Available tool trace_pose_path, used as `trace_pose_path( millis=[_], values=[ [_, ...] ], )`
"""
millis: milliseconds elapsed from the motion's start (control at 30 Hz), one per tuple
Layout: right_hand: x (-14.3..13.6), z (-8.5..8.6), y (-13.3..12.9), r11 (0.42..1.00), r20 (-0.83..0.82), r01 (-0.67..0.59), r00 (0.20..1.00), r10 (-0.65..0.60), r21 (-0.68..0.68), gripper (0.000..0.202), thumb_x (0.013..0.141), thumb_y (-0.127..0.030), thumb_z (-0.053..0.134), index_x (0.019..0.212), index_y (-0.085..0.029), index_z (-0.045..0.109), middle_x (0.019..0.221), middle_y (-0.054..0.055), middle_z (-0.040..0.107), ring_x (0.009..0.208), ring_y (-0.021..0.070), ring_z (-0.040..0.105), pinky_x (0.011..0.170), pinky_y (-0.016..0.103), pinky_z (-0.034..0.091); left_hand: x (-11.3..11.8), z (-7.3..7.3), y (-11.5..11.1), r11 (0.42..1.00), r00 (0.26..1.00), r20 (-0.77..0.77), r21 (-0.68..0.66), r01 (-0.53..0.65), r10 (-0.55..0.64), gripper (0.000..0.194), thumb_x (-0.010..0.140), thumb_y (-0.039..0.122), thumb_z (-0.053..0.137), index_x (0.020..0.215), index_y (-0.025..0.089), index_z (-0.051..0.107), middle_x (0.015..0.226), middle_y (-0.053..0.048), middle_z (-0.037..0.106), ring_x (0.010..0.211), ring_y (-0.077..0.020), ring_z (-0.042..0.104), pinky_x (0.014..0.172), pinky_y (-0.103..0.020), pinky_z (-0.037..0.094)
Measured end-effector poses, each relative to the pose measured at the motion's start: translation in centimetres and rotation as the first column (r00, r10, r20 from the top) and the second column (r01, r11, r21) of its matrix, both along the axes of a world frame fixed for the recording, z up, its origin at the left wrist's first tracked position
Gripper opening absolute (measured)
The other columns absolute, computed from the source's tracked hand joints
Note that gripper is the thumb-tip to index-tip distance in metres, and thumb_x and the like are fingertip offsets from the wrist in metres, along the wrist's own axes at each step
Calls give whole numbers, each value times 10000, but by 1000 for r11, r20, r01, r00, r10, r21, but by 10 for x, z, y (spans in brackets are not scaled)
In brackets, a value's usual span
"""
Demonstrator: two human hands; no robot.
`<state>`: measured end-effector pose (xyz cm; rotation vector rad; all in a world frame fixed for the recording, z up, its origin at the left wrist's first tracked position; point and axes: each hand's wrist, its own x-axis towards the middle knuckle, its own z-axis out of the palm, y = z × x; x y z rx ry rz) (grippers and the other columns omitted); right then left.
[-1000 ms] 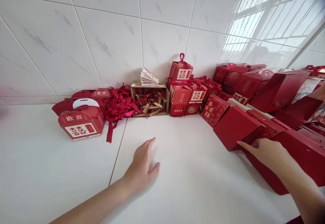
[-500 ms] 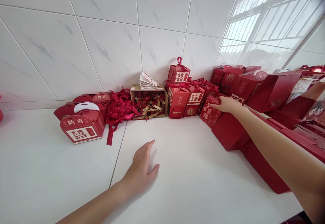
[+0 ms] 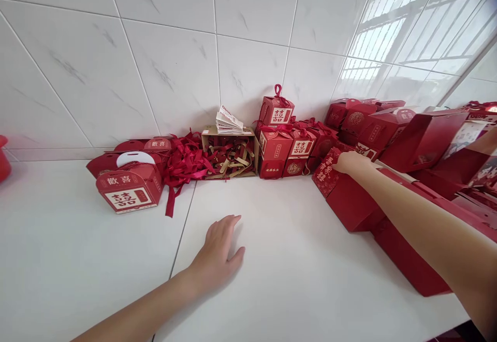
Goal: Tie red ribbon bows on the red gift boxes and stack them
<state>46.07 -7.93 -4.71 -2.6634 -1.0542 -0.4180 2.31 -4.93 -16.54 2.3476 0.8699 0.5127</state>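
Observation:
My left hand hovers over or rests on the white tabletop, fingers stretched and thumb apart, holding nothing. My right hand reaches to the right side, its fingers closed on the upper edge of a small red gift box with pale Chinese characters. That box stands against the end of a larger plain red box. Part of the small box's top is covered by my fingers. Just left of it, small red candy boxes tied with ribbon are stacked by the wall.
Several red boxes crowd the right side. Against the tiled wall stand an open carton of ribbon strips with paper slips on top, a heap of red ribbons and handled red boxes. Something red shows at the left edge.
The small gift box has shifted slightly right in my right hand, closer in line with the larger red box. My left hand keeps its open pose. The view has turned slightly left.

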Motion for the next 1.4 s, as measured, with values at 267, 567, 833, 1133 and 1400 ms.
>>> trace_pose_path(
  millis=[267, 567, 833, 1133, 1400],
  values=[
    [-104, -28, -15, 834, 357, -499, 842, 404, 235, 746, 873, -505, 495, 1437, -53, 308, 1434, 224, 333, 1349, 343, 272, 1098, 497, 256, 1, 5, -3, 996, 989, -135, 53, 70, -62, 447, 864, 302, 483, 1305, 237, 456, 1425, -122, 379, 1325, -335, 320, 1060, -549, 337],
    [-243, -133, 24, 451, -220, -892, 445, 868, -25, 803, 920, -642, 266, 1528, -174, 29, 1560, 101, -65, 1433, 312, -76, 1143, 552, 115, -53, 83, 94, 617, 769, 211, 488, -617, 603, 591, 831, 462, 557, 1326, 164, 434, 1459, -187, 193, 1386, -397, 129, 1109, -567, 165],
    [-248, -121, 118, 565, -145, -824, 555, 819, 37, 706, 904, -526, 411, 1507, -222, 208, 1558, 84, -125, 1434, 323, -57, 1139, 528, 84, -132, 100, 156, 536, 540, 108, 71, -841, 834, 1100, 654, 564, 711, 1481, 160, 110, 1466, -208, 221, 1320, -326, 375, 1059, -428, 372],
    [-241, -130, 131, 581, -113, -791, 571, 813, 188, 573, 871, -338, 484, 1415, -174, 418, 1524, 159, 207, 1400, 335, 152, 1102, 533, 148, -142, 156, 114, 579, 575, -69, 68, -813, 815, 825, 774, 623, 565, 1410, 176, 291, 1166, -114, 575, 959, -284, 612, 826, -432, 501],
    [-250, -118, 117, 471, -121, -706, 487, 865, 529, 345, 918, -349, 417, 1161, -174, 588, 1310, 151, 451, 1242, 272, 393, 1038, 463, 333, -79, 144, 57, 985, 969, -180, 19, -171, 171, 733, 733, 530, 680, 1380, 319, 406, 1394, -85, 431, 1213, -286, 483, 948, -369, 470]
  ],
)
